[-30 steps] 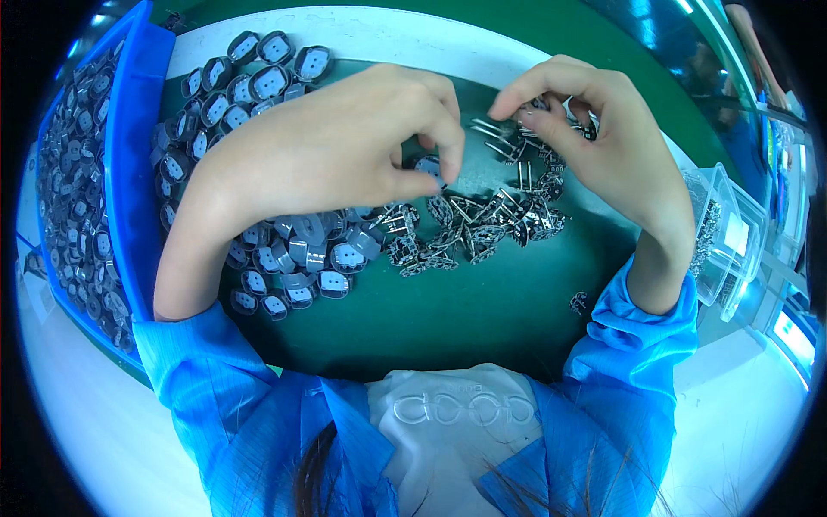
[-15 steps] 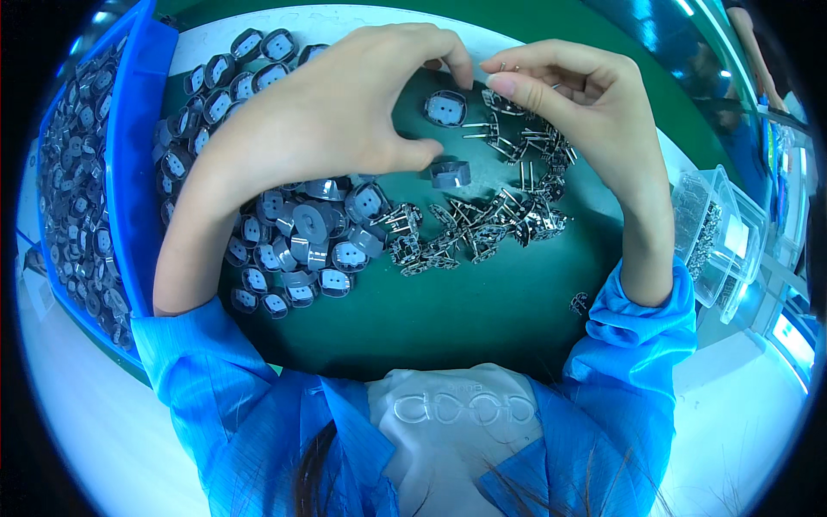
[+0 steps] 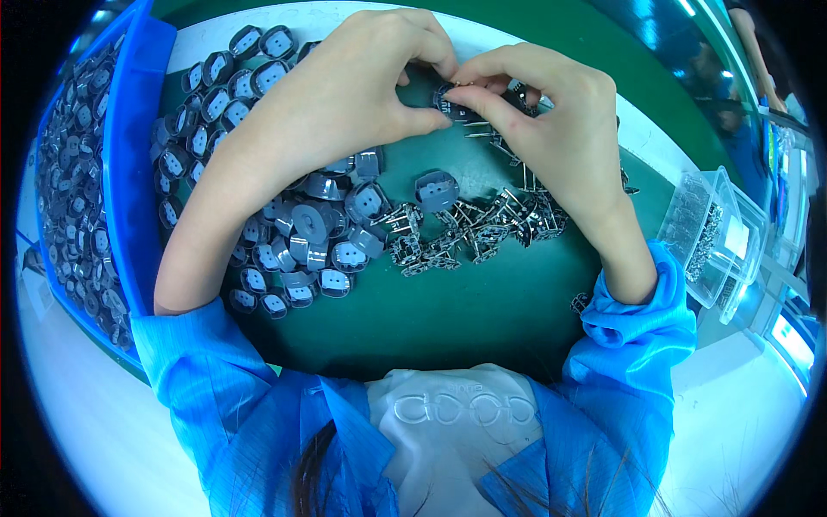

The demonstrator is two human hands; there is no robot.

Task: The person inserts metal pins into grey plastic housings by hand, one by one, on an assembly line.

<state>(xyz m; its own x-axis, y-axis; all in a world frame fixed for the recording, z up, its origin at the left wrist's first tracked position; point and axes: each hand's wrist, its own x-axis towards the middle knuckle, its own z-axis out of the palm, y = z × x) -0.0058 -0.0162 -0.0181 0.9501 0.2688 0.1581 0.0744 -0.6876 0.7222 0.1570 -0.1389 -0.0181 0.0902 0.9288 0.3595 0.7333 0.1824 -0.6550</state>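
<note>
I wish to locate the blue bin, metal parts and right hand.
Blue bin [image 3: 131, 189], head view: right side wall.
Metal parts [image 3: 489, 233], head view: heap's lower middle.
Right hand [image 3: 573, 112], head view: near thumb's base.

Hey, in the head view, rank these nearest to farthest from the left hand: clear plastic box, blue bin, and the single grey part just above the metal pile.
Nearest to the left hand first:
1. Single grey part, below its fingertips in the picture.
2. Blue bin, on the left side.
3. Clear plastic box, on the right side.
</note>
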